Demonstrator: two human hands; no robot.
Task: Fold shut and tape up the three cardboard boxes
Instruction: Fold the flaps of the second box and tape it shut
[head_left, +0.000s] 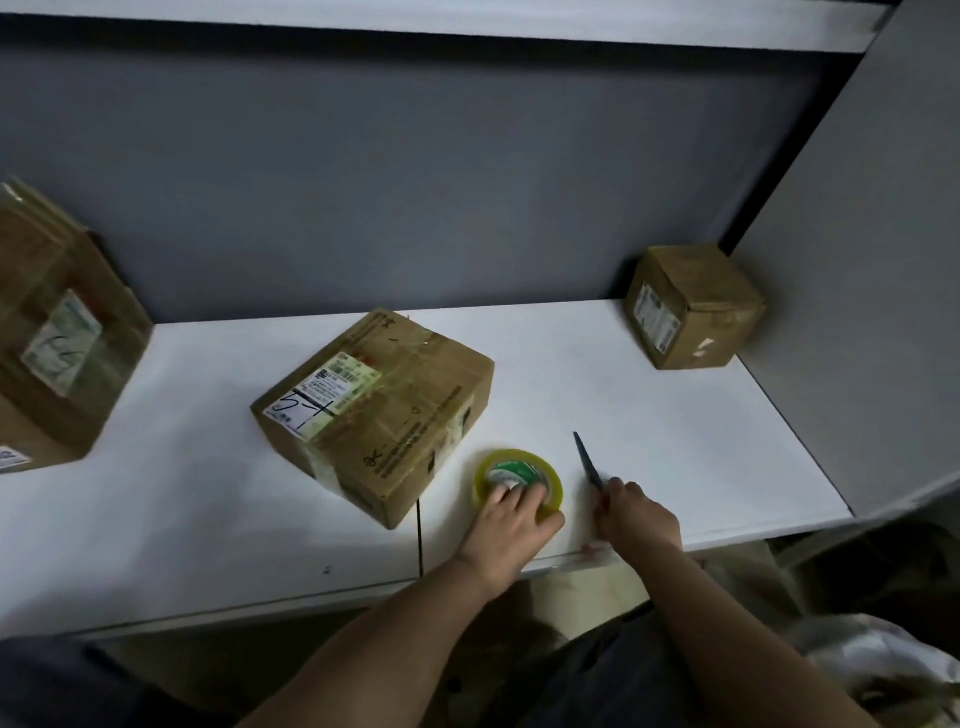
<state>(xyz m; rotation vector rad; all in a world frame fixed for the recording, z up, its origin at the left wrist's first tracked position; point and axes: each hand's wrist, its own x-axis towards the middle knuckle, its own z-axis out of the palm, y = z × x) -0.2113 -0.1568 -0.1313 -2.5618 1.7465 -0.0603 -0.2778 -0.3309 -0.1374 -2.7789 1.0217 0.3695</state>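
Three brown cardboard boxes stand on the white table (649, 415). A flat one with a shipping label lies in the middle (379, 410), its flaps down and glossy tape across the top. A larger one sits at the far left (62, 332), a small cube at the back right (693, 306). A roll of clear tape with a yellow-green rim (519, 475) lies right of the middle box. My left hand (511, 525) rests on it, fingers over the core and thumb against the outer rim. My right hand (639, 514) grips a dark blade-like cutter (587, 460), tip pointing away.
A grey partition wall rises behind the table and a grey panel closes the right side. A seam in the tabletop (420, 535) runs to the front edge by the middle box. Below the edge at the right lie a dark chair part and a pale crumpled bag (878, 660).
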